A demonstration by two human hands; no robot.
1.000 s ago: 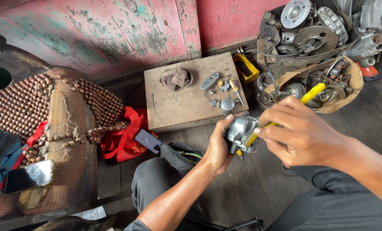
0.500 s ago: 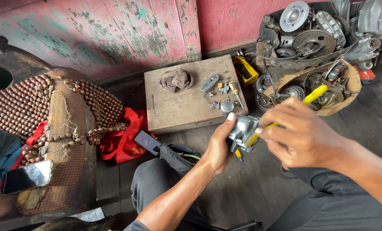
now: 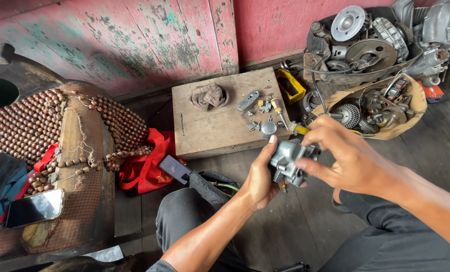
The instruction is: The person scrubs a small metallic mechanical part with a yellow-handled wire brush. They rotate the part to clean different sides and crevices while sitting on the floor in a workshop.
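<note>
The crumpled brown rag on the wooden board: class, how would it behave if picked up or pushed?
The crumpled brown rag looks like soft, folded cloth, so it would probably hang floppy and feel light. Pushed along the rough wooden board, it would likely bunch or drag rather than roll. It seems unlikely to break.

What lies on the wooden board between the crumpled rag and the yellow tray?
Head view: a flat metal plate and small loose parts on the wooden board.

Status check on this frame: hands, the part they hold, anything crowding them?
Left hand cradles grey metal part. Right hand grips it from the side, yellow-handled tool poking out above. Wooden block with small parts just beyond, apart.
</note>
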